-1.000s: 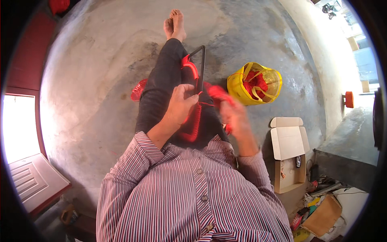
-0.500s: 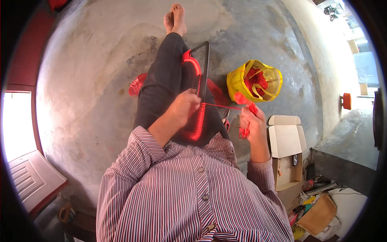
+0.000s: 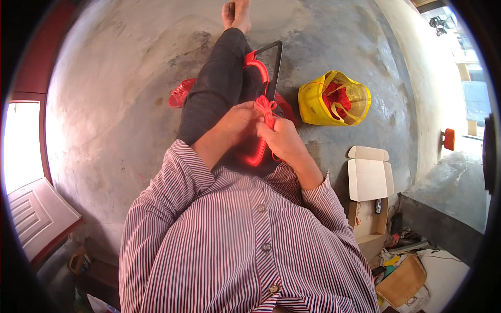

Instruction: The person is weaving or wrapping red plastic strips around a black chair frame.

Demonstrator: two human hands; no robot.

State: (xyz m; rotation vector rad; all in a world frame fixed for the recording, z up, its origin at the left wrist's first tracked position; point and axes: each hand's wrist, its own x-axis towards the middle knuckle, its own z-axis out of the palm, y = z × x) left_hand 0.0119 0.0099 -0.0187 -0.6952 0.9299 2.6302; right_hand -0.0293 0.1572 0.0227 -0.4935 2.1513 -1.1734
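Red-wrapped frame [image 3: 278, 68], just the one, sits over the dark trousers [image 3: 211, 107]: light and stiff, I'd judge, best gripped by its bare black bar. Two hands in play: the left hand [image 3: 239, 122] has fingers drawn together, its hold hidden; the right hand [image 3: 283, 139] curls snugly round one red cord bundle [image 3: 266, 108], presumably soft, bendy, best pinched mid-length.

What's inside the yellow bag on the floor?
Bunched red material shows inside the yellow bag; whatever lies beneath it, down to the bottom, is covered and can't be seen.
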